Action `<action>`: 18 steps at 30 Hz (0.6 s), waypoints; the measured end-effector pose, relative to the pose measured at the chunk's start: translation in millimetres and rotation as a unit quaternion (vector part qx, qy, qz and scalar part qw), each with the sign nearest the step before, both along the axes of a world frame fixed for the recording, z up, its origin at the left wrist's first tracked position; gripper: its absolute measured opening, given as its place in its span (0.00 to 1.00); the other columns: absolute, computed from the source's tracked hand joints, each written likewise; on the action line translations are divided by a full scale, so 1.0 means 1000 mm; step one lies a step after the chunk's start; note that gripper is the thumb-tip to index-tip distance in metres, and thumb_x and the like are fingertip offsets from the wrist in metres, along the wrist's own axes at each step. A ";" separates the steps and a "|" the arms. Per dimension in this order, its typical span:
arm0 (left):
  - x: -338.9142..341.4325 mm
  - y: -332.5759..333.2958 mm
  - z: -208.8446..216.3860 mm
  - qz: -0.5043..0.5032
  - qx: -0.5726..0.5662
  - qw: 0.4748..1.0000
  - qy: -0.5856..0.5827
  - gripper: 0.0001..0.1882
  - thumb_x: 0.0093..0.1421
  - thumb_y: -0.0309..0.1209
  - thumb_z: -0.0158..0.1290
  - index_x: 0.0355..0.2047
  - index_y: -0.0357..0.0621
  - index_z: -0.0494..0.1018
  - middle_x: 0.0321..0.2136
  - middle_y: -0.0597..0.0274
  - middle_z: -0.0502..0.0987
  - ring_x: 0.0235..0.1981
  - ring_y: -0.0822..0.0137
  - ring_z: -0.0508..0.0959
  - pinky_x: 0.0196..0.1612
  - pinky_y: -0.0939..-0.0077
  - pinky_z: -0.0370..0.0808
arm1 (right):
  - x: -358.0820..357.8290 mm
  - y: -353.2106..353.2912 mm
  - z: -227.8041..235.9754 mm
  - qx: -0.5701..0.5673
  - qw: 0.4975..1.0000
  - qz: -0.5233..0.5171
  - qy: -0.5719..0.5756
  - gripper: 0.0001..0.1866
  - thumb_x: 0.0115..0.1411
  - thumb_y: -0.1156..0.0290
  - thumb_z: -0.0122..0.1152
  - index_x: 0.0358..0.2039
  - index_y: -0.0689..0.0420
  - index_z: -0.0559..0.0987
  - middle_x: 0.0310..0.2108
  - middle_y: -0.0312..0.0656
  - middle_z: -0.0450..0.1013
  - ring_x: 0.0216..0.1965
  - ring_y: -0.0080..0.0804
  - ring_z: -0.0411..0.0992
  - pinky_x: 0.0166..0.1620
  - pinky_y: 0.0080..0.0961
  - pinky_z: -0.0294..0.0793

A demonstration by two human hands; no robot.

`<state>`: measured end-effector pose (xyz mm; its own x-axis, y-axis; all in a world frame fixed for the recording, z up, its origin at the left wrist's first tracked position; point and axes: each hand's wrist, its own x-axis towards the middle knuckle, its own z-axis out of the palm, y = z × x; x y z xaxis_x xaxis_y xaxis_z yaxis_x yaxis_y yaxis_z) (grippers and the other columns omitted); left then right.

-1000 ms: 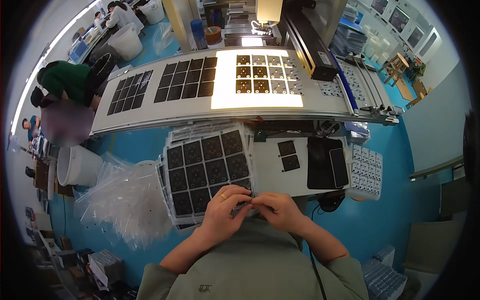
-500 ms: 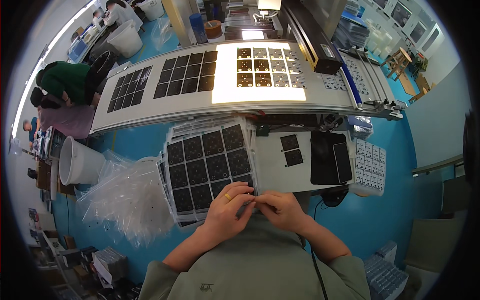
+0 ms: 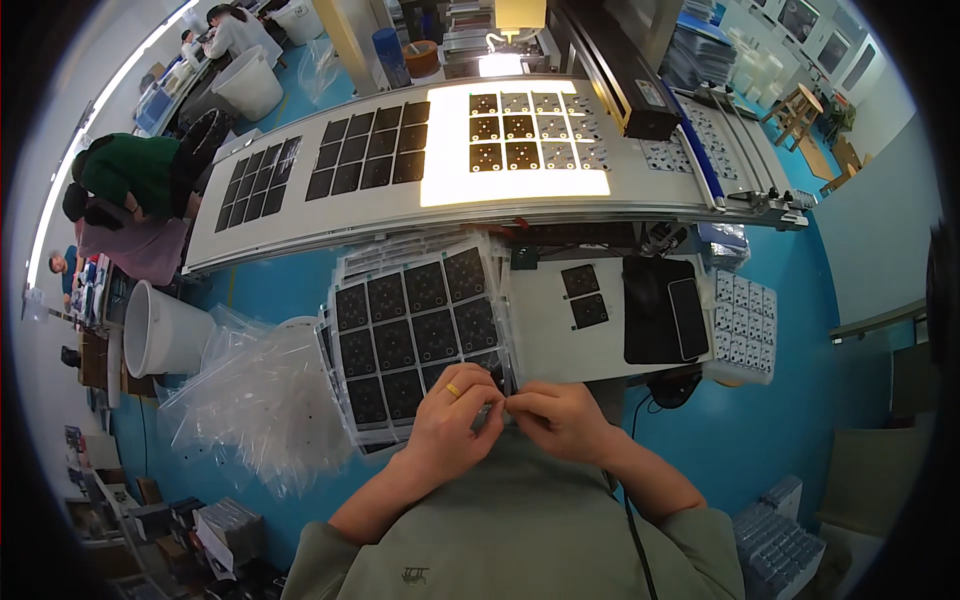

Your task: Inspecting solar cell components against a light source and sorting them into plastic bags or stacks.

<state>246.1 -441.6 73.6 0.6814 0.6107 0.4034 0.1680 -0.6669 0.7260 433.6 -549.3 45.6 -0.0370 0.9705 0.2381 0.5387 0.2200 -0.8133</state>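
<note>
A stack of clear plastic sheets [image 3: 405, 322] bearing rows of black square pieces lies in front of me, left of centre. My left hand [image 3: 457, 418], with a gold ring [image 3: 454, 390], is over the stack's near right corner, its fingers curled into a pinch. Beside it my right hand [image 3: 562, 420] also pinches, thumb against forefinger, and the two sets of fingertips nearly meet. Whatever lies between the fingertips is too small or hidden to make out. The left hand covers part of the nearest row of squares.
Right of the stack, a white table [image 3: 540, 340] carries two loose black squares [image 3: 585, 295], a black mat [image 3: 645, 320] and a phone [image 3: 687, 318]. Beyond runs a long conveyor [image 3: 350, 210] with a brightly lit patch. Plastic bags [image 3: 260, 400] and a white bin [image 3: 165, 330] are at left.
Both hands stay at the sheet corner, still pinching, with only a slight shift of the fingers. The whole view has moved a little.
</note>
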 end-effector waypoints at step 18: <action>0.011 0.004 -0.015 0.034 0.078 0.989 0.122 0.13 0.57 0.33 0.67 0.36 0.44 0.74 0.43 0.54 0.71 0.48 0.51 0.71 0.51 0.55 0.67 | 0.003 0.010 -0.020 -0.332 0.873 -0.024 0.356 0.15 0.74 0.63 0.59 0.34 0.60 0.79 0.22 0.33 0.75 0.21 0.18 0.71 0.25 0.19 0.68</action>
